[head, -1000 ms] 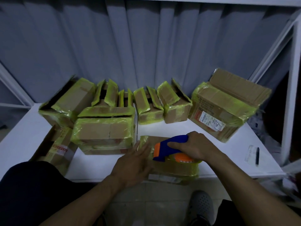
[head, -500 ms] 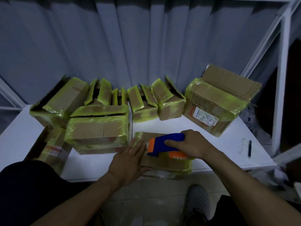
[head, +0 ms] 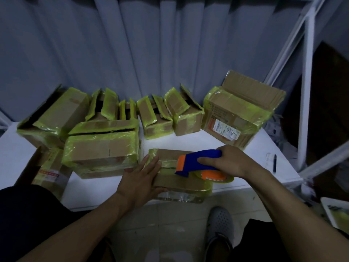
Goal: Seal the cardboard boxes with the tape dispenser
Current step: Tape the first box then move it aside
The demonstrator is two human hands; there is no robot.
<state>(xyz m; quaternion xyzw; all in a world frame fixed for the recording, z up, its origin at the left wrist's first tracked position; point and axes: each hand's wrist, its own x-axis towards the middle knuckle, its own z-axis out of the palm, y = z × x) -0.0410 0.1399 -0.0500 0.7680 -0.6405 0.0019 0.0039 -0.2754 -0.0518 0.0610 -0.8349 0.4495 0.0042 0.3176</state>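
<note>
Head view, one frame, dim light.

We see the right hand [head: 229, 161] wrapped around the blue handle of the tape dispenser [head: 196, 161], fingers curled over the top and thumb along the near side. The dispenser's orange-and-blue nose lies down on the top of a small cardboard box [head: 177, 183]. The tape roll [head: 214, 175], orange core with a yellow-green rim, sits at the box's right end.

The left hand [head: 139, 178] lies flat with straight fingers on the left end of that same box, holding nothing. Its fingertips reach the far left corner.

The small box sits at the near edge of the white tabletop [head: 198, 140], just right of centre. Yellow-green tape shows along its edges and across its top. We cannot tell whether the strip under the dispenser is fully laid.

Other boxes on the tabletop, all with yellow-green tape:
- a wide closed box [head: 102, 150] just left of the left hand, close to the small box
- a tilted box [head: 54, 118] at the far left
- boxes with raised flaps [head: 107, 104] behind the wide one
- two small open boxes [head: 156, 120] [head: 186, 114] at the back centre
- a large box with a shipping label [head: 238, 114] at the back right, top flap up
- a labelled box [head: 47, 171] at the near left, partly cut off by a dark-clothed knee

A dark pen [head: 274, 162] lies near the right edge of the tabletop, well apart from the hands. A grey curtain [head: 132, 44] hangs behind, and a white metal frame [head: 306, 91] stands to the right. A grey perforated shoe [head: 220, 225] rests on the tiled floor [head: 160, 224] below.
</note>
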